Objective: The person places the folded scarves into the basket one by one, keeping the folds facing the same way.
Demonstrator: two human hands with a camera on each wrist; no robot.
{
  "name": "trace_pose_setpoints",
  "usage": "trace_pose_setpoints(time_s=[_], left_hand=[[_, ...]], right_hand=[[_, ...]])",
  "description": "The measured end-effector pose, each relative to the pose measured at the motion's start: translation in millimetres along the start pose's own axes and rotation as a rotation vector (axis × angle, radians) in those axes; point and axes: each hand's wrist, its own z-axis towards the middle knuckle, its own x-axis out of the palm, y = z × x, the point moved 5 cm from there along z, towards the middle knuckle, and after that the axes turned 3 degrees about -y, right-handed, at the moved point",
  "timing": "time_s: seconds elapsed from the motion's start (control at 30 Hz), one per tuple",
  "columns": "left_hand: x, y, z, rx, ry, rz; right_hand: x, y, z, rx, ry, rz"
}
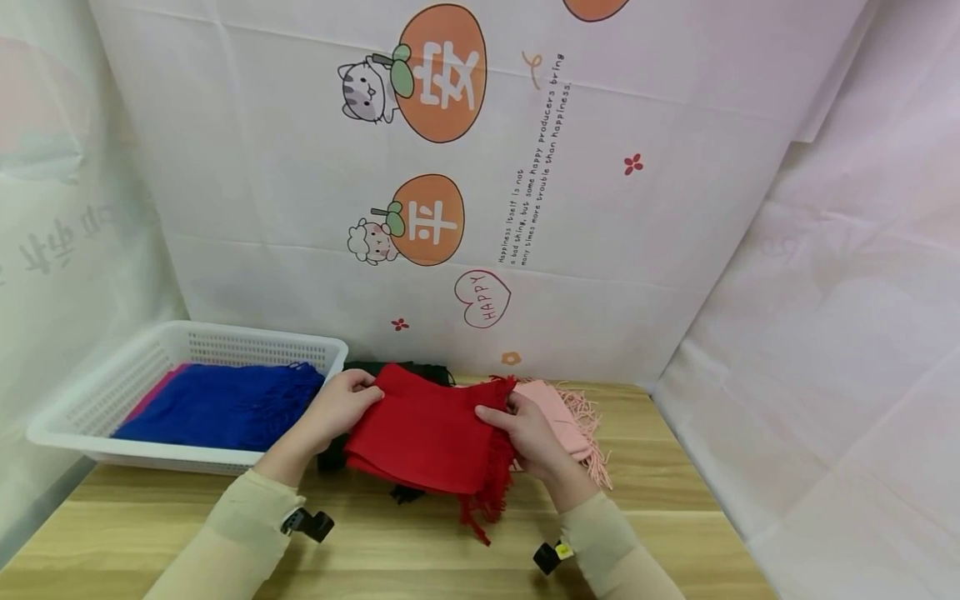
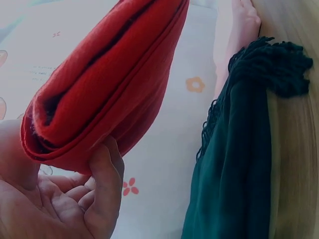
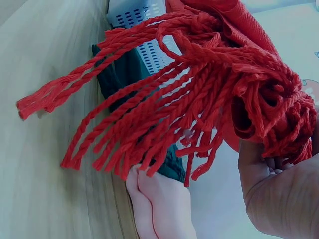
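Note:
A folded red scarf (image 1: 423, 433) with a twisted fringe hangs between both hands, lifted above the table. My left hand (image 1: 347, 406) pinches its left upper corner, thumb on top; the left wrist view shows the folded layers of the scarf (image 2: 109, 84) above the curled fingers. At the fringed end, my right hand (image 1: 531, 429) grips the right edge, and the fringe (image 3: 149, 119) dangles loose in the right wrist view. Beneath and behind lies a dark green scarf (image 2: 234, 149), mostly hidden in the head view by the red one. A folded pink scarf (image 1: 551, 417) lies beside my right hand.
On the left of the wooden table (image 1: 660, 525) stands a white plastic basket (image 1: 67, 425) holding a folded blue scarf (image 1: 217, 404) over a magenta cloth (image 1: 157, 390). A printed white sheet (image 1: 300, 167) hangs behind the table, with white sheeting at both sides.

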Motion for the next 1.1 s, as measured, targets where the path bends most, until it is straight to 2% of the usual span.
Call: trace_pose_setpoints(time_s=[0.6, 0.83, 1.1], left_hand=[[-29.8, -9.9, -5.7, -0.013, -0.018, 0.027], [-41.7, -6.4, -7.1, 0.021, -0.023, 0.059], [-55.2, -1.7, -10.3, 0.011, -0.039, 0.052]], right_hand=[[26.1, 10, 7, -0.025, 0.036, 0.055], [38.0, 12, 9, -0.041, 0.075, 0.102], [51.7, 11, 16, -0.029, 0.057, 0.133]])
